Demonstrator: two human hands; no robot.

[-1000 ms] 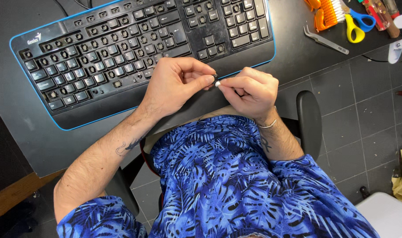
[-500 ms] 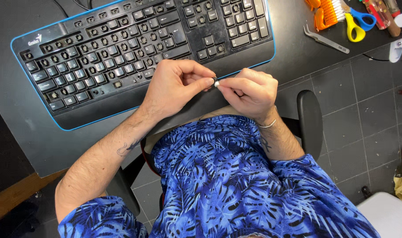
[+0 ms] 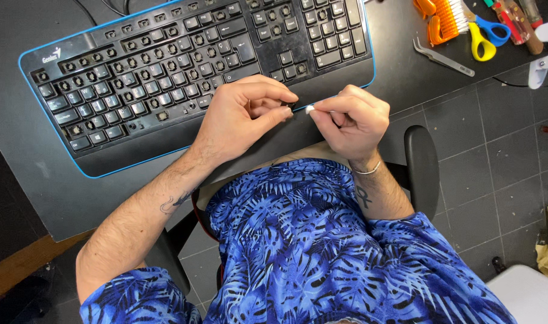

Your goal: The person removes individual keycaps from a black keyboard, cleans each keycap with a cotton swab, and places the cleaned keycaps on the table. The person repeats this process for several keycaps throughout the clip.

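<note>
My left hand (image 3: 241,117) pinches a small black keycap (image 3: 292,105) between thumb and forefinger, just in front of the keyboard's lower edge. My right hand (image 3: 352,120) holds a small white piece (image 3: 310,109) at its fingertips, a little to the right of the keycap and apart from it. The black keyboard (image 3: 184,66) with a blue rim lies on the dark desk (image 3: 40,174); many of its keycaps are off, showing round stems.
At the desk's far right lie metal tweezers (image 3: 442,57), yellow-and-blue scissors (image 3: 487,33) and an orange brush (image 3: 445,18). A black chair armrest (image 3: 421,162) is beside my right forearm. Grey floor tiles lie to the right, with a white object (image 3: 526,294) at the bottom right.
My hands were pressed together on the keycap; now they have drawn slightly apart, the right hand moving right with the white piece. Both hands sit a little higher.
</note>
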